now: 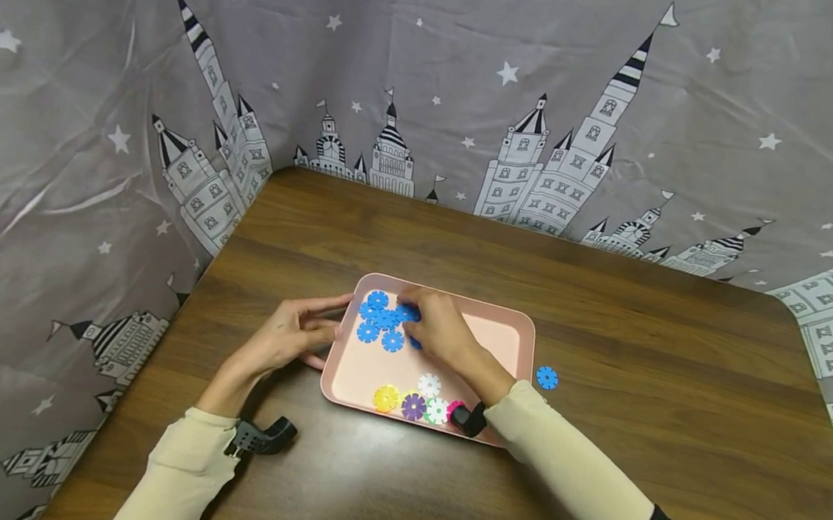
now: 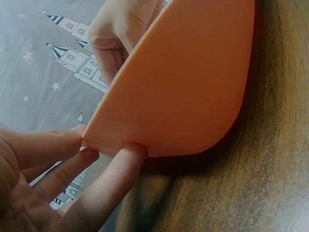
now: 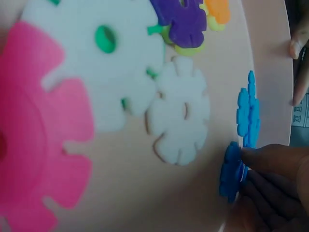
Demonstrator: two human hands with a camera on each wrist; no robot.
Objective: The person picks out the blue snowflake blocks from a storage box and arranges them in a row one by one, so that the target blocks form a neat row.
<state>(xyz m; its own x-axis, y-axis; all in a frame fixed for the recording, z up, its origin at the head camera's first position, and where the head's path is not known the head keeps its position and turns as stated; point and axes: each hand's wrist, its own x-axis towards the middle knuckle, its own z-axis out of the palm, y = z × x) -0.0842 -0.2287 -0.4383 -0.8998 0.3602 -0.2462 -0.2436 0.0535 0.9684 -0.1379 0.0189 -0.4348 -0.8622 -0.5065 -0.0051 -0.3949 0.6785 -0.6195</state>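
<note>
A pink tray (image 1: pixel 382 372) lies on the table, with a group of blue notched plastic discs (image 1: pixel 385 320) at its left end. My right hand (image 1: pixel 444 324) reaches down among them. In the right wrist view, its thumb (image 3: pixel 275 159) and fingers pinch a blue notched disc (image 3: pixel 231 176), and more blue discs (image 3: pixel 248 111) stand right beyond. At the tray's left end, my left hand (image 1: pixel 288 336) touches the outside with its fingers extended. Close up, the fingertips (image 2: pixel 130 154) rest against the tray's outer wall (image 2: pixel 178 87) and at its rim.
Along the tray's near side lie notched discs: yellow (image 1: pixel 385 398), purple (image 1: pixel 413 407), white (image 1: pixel 429 384) and pink (image 3: pixel 43 130), some overlapping. One blue disc (image 1: pixel 547 377) lies on the wooden table (image 1: pixel 650 382) right of the tray. A grey castle-print cloth (image 1: pixel 426 72) hangs behind the table.
</note>
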